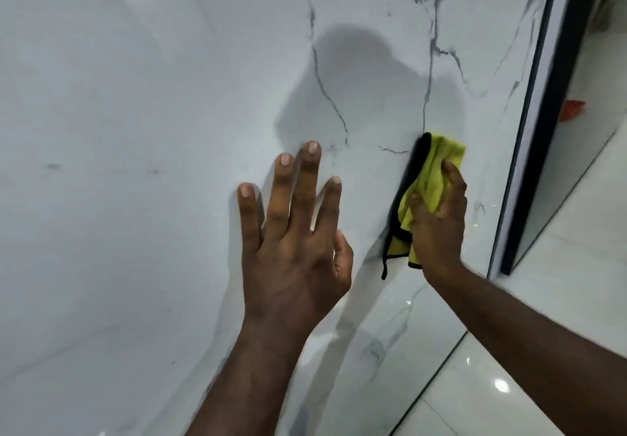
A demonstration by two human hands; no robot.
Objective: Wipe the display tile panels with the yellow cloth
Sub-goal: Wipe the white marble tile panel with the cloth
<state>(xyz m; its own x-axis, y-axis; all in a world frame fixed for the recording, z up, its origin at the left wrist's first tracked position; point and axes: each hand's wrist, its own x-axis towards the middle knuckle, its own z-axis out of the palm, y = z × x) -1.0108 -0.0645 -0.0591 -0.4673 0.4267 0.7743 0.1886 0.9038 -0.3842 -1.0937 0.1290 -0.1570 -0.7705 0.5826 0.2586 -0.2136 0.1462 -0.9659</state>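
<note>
While the left hand [291,232] lies spread flat on the tile panel [152,113], the right hand [439,222] bunches the yellow cloth [431,178] against it near the panel's right edge, so unwiped area lies leftward.

The yellow cloth [437,164], black-edged and bunched, sits against the glossy white, grey-veined tile panel [169,96] near its right edge. A black strip, perhaps a loop, dangles below.

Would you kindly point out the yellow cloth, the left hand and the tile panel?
yellow cloth [434,171]: head view, upper fold.
left hand [295,249]: head view, back of hand.
tile panel [135,96]: head view, bare face.
</note>
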